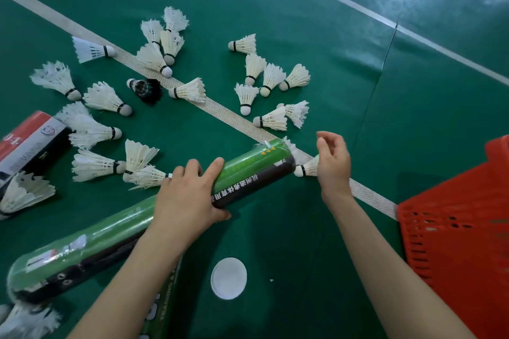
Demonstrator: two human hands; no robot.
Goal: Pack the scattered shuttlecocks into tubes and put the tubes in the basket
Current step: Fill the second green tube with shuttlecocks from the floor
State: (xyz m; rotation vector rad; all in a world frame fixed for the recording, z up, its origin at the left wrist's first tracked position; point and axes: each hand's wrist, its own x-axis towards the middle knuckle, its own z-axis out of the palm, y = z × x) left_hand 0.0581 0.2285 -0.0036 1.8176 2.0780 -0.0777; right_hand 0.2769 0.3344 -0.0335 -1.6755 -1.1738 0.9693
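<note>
Right hand point(333, 165) pinches a white feather shuttlecock point(306, 169), cork just beside the mouth of the green-and-black cardboard tube point(253, 170) that the left hand point(190, 201) grips; loose white shuttlecocks point(246, 95) lie beyond, red plastic basket point(454, 228) right

White shuttlecocks point(190, 90) are dotting a green, white-lined floor point(303, 36).
One black shuttlecock point(144, 89) is standing out; the tube point(248, 165) is gleaming green and black, the slotted basket point(454, 242) glowing red.

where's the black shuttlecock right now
In the head view, the black shuttlecock lies on the green floor, upper left of centre. It is right beside the white court line, and a white shuttlecock lies just to its right.
</note>
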